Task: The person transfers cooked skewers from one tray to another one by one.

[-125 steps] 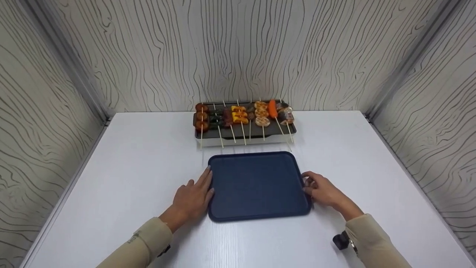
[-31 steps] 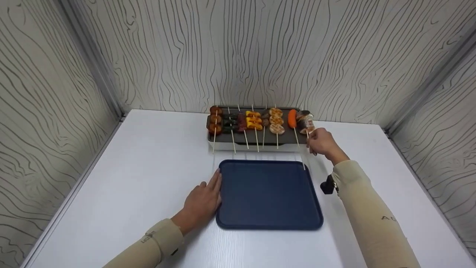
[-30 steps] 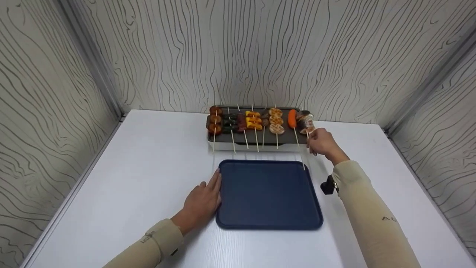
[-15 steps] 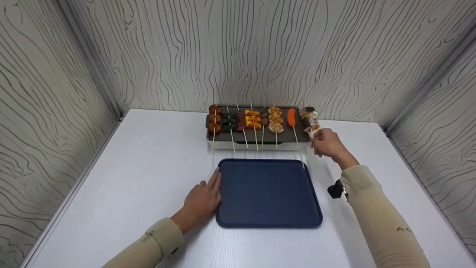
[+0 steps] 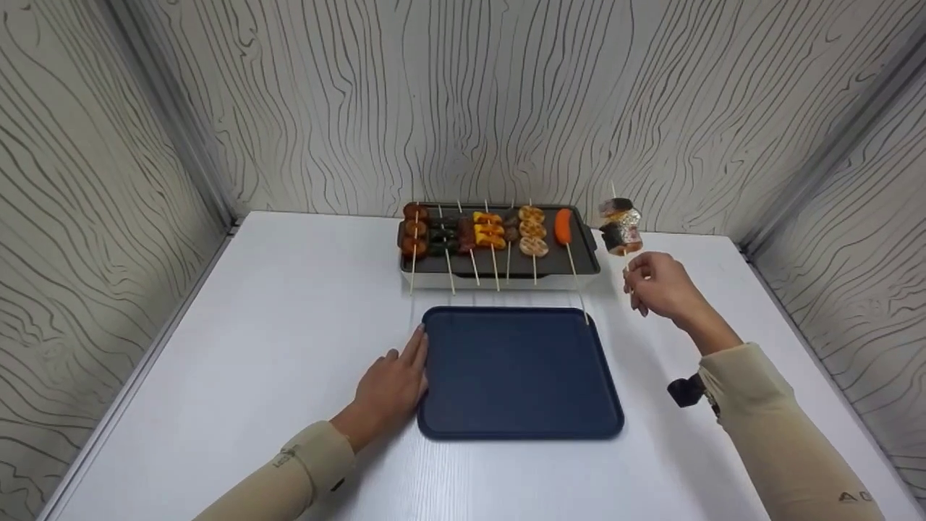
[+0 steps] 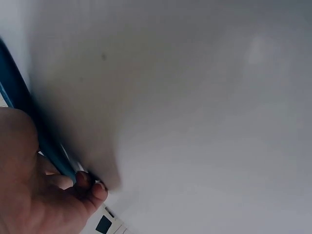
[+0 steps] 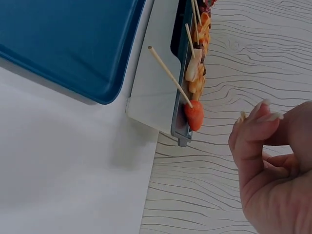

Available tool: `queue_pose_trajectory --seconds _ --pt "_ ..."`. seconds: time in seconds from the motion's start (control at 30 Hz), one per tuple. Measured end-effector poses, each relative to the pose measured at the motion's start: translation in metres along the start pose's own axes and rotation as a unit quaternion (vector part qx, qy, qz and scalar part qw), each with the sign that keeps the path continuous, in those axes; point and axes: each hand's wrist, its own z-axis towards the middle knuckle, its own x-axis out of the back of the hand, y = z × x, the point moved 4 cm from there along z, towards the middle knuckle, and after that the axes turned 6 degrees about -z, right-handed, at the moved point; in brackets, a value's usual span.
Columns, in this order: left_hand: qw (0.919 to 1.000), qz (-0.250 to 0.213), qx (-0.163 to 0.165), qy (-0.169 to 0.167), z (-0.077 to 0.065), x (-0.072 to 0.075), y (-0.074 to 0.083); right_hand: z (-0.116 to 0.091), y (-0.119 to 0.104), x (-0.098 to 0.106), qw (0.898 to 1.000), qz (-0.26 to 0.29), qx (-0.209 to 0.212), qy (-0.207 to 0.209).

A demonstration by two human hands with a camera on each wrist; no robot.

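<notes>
Step in hand: looked like a transfer of one skewer, probably bound for the tray (image 5: 517, 376).
Right hand (image 5: 657, 286): grip narrow, thumb and fingers pinched on the stick of the silvery-dark skewer (image 5: 621, 228), below its chunks.
Silvery-dark skewer: held in the air just right of the grill (image 5: 557, 264), chunks at the far end, stick leaning slightly left.
Left hand (image 5: 393, 383): grip wide, straight fingers along the tray's left rim, seemingly steadying it.
Tray: flat on the counter (image 5: 239, 325), on the near side of the grill.
Sausage skewer (image 5: 563, 227): rightmost on the grill, stick jutting toward the tray's far right corner; couldn't tell if it touched.
Other skewers: rowed left of the sausage, incl. pale-disc skewer (image 5: 533, 246), yellow skewer (image 5: 488, 231), red-brown skewer (image 5: 414, 229) at the left end.
Next move: seemed to call for bringing the pinched stick left and nearer, around the sausage stick, then laying it down in the tray.
Risk: chunks could catch the sausage stick.
</notes>
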Motion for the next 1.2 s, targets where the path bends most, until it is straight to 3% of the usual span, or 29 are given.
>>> queue_pose_trajectory --seconds 0.8,1.2 --pt "1.0 0.004 -0.001 -0.009 0.001 -0.002 0.0 -0.068 0.007 -0.011 0.999 0.01 0.032 -0.002" --pt "0.9999 0.007 -0.011 0.007 0.0 -0.001 -0.001 -0.099 0.027 -0.028 1.0 0.017 0.008 -0.011"
